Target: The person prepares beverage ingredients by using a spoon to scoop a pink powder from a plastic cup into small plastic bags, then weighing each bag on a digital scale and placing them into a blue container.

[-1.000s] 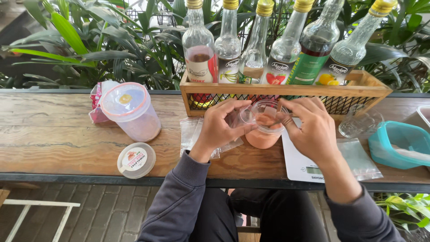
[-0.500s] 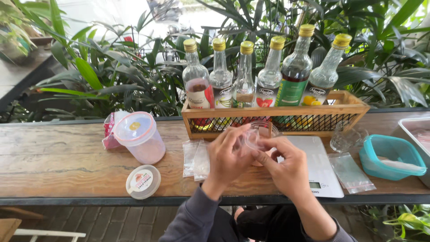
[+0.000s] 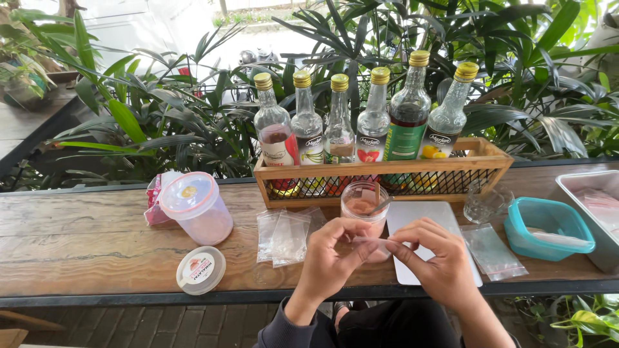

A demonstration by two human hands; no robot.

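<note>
My left hand and my right hand meet near the table's front edge, both pinching a small clear plastic bag between the fingertips. Just behind them stands a clear jar of pink powder with a spoon handle sticking out. A white flat scale lies under my right hand. A pile of empty small clear bags lies to the left of my left hand.
A wooden crate holds several syrup bottles at the back. A pink-lidded tub and a round lid sit left. A glass, teal container, another clear bag and metal tray are right.
The view has tilted up and back. My hands have drawn away from the jar toward the front edge, now holding a small bag between them; the jar stands free on the table.
</note>
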